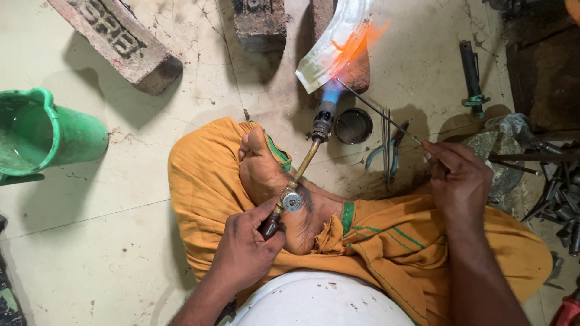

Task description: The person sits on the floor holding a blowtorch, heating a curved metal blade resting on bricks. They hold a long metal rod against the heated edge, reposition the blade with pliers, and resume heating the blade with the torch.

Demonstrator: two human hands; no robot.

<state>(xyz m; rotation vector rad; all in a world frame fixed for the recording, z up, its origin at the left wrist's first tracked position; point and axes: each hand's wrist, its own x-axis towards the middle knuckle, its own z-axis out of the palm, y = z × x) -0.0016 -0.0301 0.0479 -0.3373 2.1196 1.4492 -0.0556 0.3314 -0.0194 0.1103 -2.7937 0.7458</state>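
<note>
My left hand [244, 250] grips a brass gas torch [302, 166] by its handle, just below the round valve knob. The torch points up and away, and its blue flame [331, 90] hits the lower end of a curved silvery metal piece [332, 42], where an orange glow spreads. My right hand [459, 178] pinches a thin metal rod [377, 108] whose far tip reaches the heated spot. I sit cross-legged in orange cloth, one bare foot [272, 181] under the torch.
A green plastic jug [42, 133] stands at the left. Bricks [115, 39] lie on the floor at the top. A small dark round tin [354, 125] and blue-handled pliers [389, 148] rest near the flame. Metal tools [559, 193] are piled at the right.
</note>
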